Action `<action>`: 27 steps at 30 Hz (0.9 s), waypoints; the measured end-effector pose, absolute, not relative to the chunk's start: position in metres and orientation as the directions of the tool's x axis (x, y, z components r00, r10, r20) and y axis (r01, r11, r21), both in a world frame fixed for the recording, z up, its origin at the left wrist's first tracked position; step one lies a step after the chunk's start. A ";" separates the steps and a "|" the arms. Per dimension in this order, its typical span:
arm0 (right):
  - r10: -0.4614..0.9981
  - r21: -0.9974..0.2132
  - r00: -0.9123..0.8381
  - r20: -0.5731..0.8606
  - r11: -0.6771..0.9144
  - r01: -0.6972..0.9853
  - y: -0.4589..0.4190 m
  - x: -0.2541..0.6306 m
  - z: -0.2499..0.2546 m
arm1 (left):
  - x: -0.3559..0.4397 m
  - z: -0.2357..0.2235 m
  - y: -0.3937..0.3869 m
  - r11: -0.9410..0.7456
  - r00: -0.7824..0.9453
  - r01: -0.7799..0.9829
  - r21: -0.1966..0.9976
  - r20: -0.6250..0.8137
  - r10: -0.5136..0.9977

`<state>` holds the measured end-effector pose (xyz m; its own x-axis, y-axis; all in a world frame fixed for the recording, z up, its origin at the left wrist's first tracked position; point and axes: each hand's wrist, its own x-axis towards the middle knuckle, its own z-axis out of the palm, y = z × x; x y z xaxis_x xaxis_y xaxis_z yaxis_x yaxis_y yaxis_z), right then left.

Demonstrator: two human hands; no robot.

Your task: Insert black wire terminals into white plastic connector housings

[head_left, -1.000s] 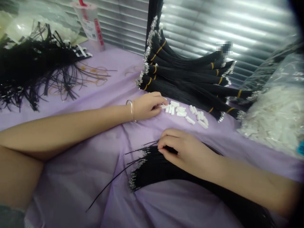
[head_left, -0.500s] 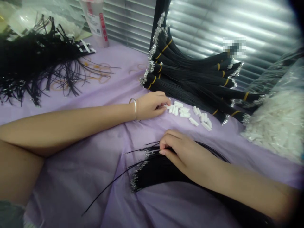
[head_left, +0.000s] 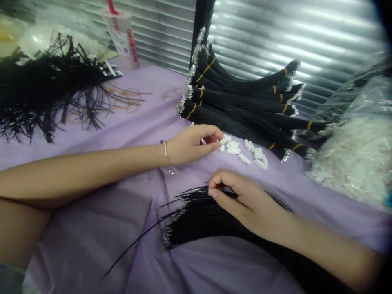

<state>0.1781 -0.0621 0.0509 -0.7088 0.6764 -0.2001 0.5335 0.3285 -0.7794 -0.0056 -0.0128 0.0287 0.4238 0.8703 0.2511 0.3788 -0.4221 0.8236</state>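
Left hand (head_left: 192,145): thumb and fingers drawn together on a small white plastic connector housing (head_left: 203,141), mostly hidden in the grip; silver bangle (head_left: 165,152) on the wrist. Right hand (head_left: 246,202): fingers curled, thumb and forefinger pinched on a few strands at the top of a loose bundle of black wires (head_left: 202,222); this bundle lies on the near side of the cloth, unbanded, with crimped silver terminals (head_left: 171,232) along its left end. Just right of the left hand: a small scatter of white connector housings (head_left: 245,153) on the lilac cloth (head_left: 92,241). Far right: clear plastic bag (head_left: 352,159), heaped with more housings; the bulk of them lies here, against few on the cloth. Far centre: a fanned stack of black wire bundles (head_left: 239,98), each tied with a yellow band, silver terminals at the ends; these stand as the finished lots, the near bundle as the open one. Far left: tangled heap of black wires (head_left: 45,85); orange rubber bands (head_left: 128,104) beside it. Far edge: plastic cup with red straw (head_left: 121,36); slatted window blinds (head_left: 275,32).
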 end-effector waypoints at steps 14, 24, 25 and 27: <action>0.783 -0.847 -0.607 -0.137 0.225 0.482 -0.055 0.190 0.034 | -0.010 0.027 -0.074 0.430 0.360 -0.079 0.899 -0.376 0.854; 0.785 -0.829 -0.591 -0.184 0.200 0.523 -0.049 0.193 0.035 | -0.015 0.023 -0.069 0.439 0.401 -0.089 0.894 -0.371 0.837; 0.784 -0.830 -0.592 -0.186 0.197 0.522 -0.049 0.194 0.035 | -0.015 0.023 -0.069 0.442 0.387 -0.095 0.892 -0.376 0.842; 0.784 -0.834 -0.590 -0.192 0.187 0.520 -0.048 0.194 0.034 | -0.014 0.022 -0.069 0.450 0.364 -0.110 0.886 -0.386 0.848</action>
